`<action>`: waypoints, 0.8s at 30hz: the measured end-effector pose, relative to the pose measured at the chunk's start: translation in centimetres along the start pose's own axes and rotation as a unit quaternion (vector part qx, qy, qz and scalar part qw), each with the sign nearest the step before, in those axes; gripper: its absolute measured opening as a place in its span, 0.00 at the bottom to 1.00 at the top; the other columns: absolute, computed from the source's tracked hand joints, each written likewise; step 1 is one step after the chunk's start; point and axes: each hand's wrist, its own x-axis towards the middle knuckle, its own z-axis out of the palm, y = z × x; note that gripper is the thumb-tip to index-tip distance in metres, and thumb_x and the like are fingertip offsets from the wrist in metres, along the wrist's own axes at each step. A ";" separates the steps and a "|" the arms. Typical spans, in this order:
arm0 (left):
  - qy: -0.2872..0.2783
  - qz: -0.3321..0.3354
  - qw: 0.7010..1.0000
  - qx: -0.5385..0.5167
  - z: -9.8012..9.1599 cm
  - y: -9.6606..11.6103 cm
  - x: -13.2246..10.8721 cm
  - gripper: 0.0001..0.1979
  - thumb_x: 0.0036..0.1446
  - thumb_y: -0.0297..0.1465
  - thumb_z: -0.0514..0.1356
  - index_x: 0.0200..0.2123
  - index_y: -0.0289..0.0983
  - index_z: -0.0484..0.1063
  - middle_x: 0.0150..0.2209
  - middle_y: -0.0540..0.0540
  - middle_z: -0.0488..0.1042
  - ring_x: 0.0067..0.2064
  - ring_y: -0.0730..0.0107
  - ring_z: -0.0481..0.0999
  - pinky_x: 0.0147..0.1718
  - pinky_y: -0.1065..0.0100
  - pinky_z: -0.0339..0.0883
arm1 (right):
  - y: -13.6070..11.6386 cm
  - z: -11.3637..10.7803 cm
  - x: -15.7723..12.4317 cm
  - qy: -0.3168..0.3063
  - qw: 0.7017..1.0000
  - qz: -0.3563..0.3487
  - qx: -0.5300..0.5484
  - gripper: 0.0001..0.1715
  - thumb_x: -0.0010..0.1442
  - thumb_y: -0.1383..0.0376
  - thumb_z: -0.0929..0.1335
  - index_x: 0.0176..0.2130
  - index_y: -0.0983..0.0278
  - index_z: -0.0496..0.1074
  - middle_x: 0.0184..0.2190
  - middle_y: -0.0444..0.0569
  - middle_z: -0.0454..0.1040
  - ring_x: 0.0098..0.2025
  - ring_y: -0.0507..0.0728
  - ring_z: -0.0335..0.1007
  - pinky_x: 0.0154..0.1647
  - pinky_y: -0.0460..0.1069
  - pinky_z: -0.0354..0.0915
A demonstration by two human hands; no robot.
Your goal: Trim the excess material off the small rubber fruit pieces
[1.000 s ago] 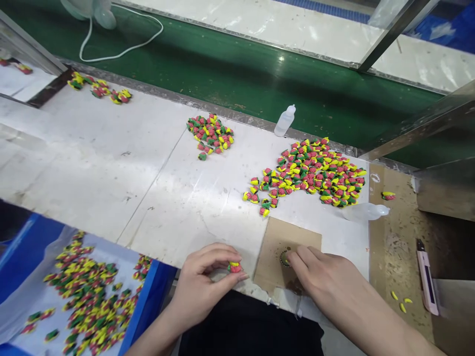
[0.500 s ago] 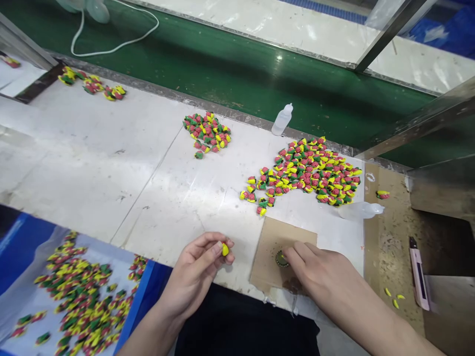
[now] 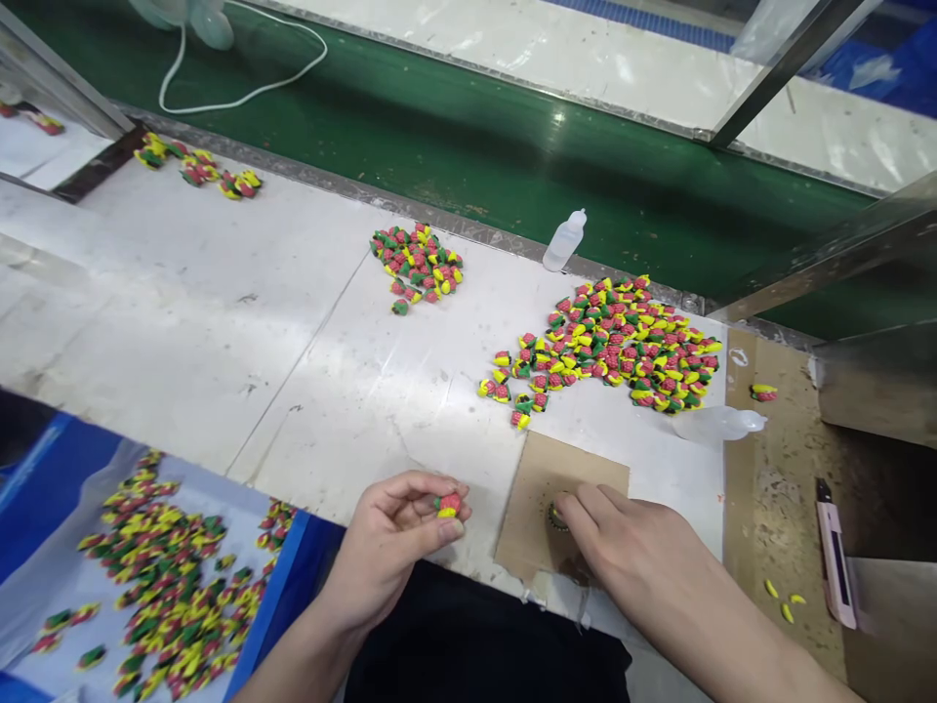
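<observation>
Above the white worktop (image 3: 351,420), the left hand (image 3: 395,532) pinched a toy fruit bunch (image 3: 449,504), maybe to steady it, but I couldn't tell the grip of the right hand (image 3: 622,547).

The right hand (image 3: 633,542) covers part of the bottle cap (image 3: 554,518), its grip unreadable; the far side of the left hand's (image 3: 399,527) fruit-shaped piece (image 3: 448,505) is hidden. The frame crops the blue bin (image 3: 273,603) at left and bottom.
</observation>
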 end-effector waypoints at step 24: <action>-0.231 -0.016 0.970 -0.070 3.3 -2.6 -3.8 0.13 0.47 0.30 0.82 0.37 0.46 0.89 0.33 0.48 0.88 0.31 0.68 0.88 0.30 0.75 0.81 | -1.6 -4.8 -1.8 0.110 0.951 0.023 0.287 0.25 0.82 0.63 0.53 0.38 0.57 0.71 0.27 0.41 0.75 0.25 0.52 0.74 0.24 0.46 0.66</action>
